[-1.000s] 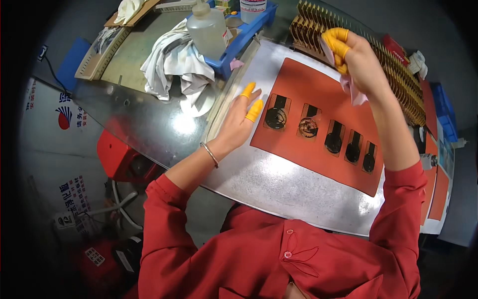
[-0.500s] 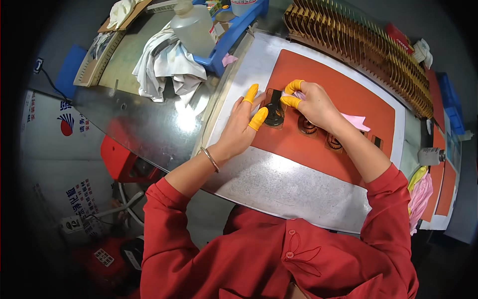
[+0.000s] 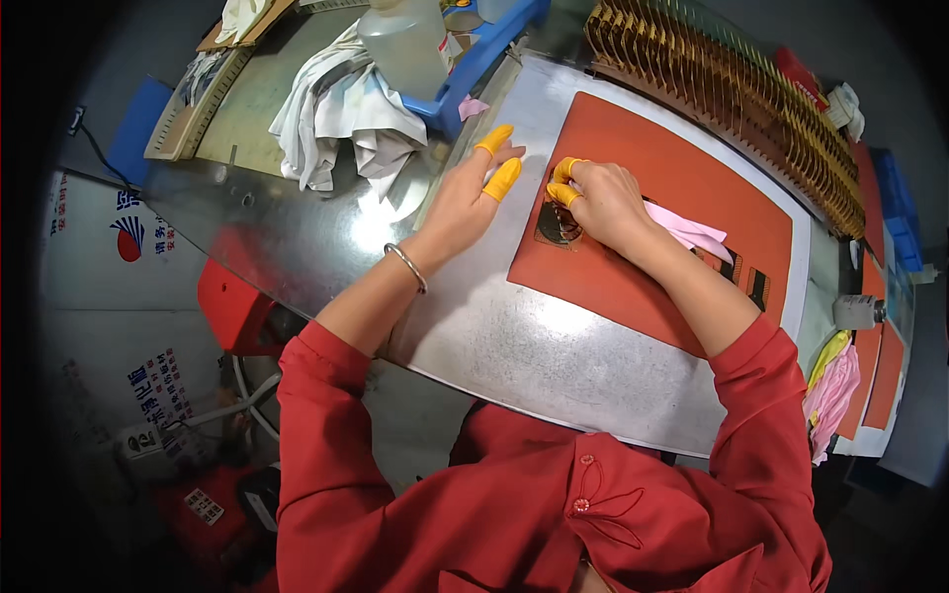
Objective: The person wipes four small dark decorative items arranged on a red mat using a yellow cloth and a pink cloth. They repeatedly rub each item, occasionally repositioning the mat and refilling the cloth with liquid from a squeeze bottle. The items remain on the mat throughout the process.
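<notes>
My right hand [image 3: 615, 206] is closed, thumb and forefinger in yellow finger cots and drawn together. A pink cloth [image 3: 689, 230] trails from under it toward the wrist; the part in the fingers is hidden now. Just below those fingertips lies a thin bronze-coloured piece with a dark round pattern [image 3: 557, 226], on an orange-red mat [image 3: 568, 285]. Apart from the piece, at the mat's left, my left hand [image 3: 463, 198] has its yellow-capped thumb and forefinger spread. Similar pieces, one of them a dark-striped piece [image 3: 758, 288], are partly covered by my right forearm.
A long rack of upright bronze-coloured plates [image 3: 727, 109] borders the table's far side. Crumpled white cloth [image 3: 346, 119], a translucent bottle [image 3: 403, 44] and a blue tray [image 3: 479, 64] stand at the far left. At the right are a small grey bottle [image 3: 858, 311] and pink cloth [image 3: 832, 385].
My left hand has drawn away leftward from the dark round piece. My right fingertips have closed together beside that piece, and the pink cloth has shifted with the hand. The view has tilted slightly.
</notes>
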{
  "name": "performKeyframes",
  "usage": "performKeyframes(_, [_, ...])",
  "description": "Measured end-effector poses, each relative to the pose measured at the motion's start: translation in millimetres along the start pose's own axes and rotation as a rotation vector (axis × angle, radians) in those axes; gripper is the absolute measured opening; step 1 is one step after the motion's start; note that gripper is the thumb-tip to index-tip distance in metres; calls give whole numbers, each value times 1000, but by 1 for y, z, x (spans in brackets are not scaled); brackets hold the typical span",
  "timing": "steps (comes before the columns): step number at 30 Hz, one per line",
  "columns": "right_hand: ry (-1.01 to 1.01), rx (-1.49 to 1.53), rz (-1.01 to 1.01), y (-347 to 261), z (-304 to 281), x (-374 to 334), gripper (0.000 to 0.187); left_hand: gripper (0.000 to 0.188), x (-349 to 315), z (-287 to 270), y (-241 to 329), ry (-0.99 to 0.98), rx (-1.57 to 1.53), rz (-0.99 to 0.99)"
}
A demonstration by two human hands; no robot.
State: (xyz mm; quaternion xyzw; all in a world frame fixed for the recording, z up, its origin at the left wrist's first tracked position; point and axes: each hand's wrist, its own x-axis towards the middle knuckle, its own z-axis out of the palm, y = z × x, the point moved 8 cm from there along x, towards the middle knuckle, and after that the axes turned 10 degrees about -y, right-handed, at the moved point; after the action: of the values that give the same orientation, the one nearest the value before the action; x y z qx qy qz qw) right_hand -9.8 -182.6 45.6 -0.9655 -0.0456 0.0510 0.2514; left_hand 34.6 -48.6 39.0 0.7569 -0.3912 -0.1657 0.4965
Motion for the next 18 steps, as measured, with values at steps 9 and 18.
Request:
performKeyframes(9, [67,-16,29,-4,3,-3,15,35,4,-30,-6,178,290,183])
performKeyframes(18, [98,-41,-66,-35,23,-32,15,31,-3,-35,-5,225,265,205])
